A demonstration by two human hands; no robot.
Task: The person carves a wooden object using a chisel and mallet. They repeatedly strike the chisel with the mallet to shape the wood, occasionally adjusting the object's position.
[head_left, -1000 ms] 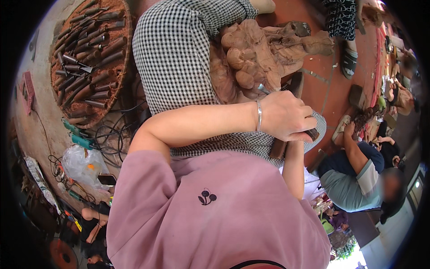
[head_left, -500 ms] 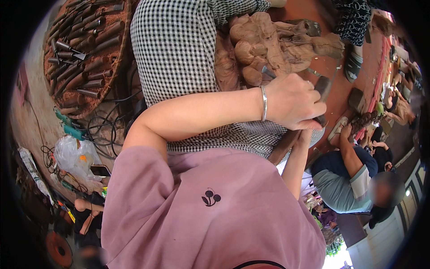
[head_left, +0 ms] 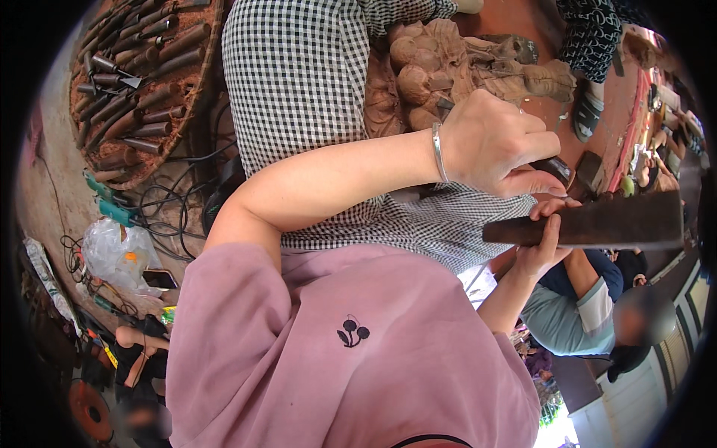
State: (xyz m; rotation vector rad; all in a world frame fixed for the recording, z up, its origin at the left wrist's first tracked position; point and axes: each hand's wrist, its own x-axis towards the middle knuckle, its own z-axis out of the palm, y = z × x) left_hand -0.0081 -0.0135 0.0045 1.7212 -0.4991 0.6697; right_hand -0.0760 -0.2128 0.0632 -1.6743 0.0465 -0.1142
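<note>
A brown wood carving with rounded, flowing forms lies at the top middle. My left hand, a silver bangle at its wrist, is closed around a chisel. The dark butt of the tool shows past my fingers, and a bit of its metal blade appears beside the carving. Whether the edge touches the wood I cannot tell. To the lower right, my right hand grips a dark, flat-sided wooden mallet by its narrower end. The mallet's wide end points right, and a gap separates it from the chisel butt.
On the left, a round woven basket holds many wood-handled chisels among reddish shavings. Black cables, a green power strip and a clear plastic bag lie below it. Other people sit nearby, one in a teal top at right.
My right hand has swung the mallet outward to the right, away from behind my left hand. The left hand with the chisel has shifted slightly and turned.
</note>
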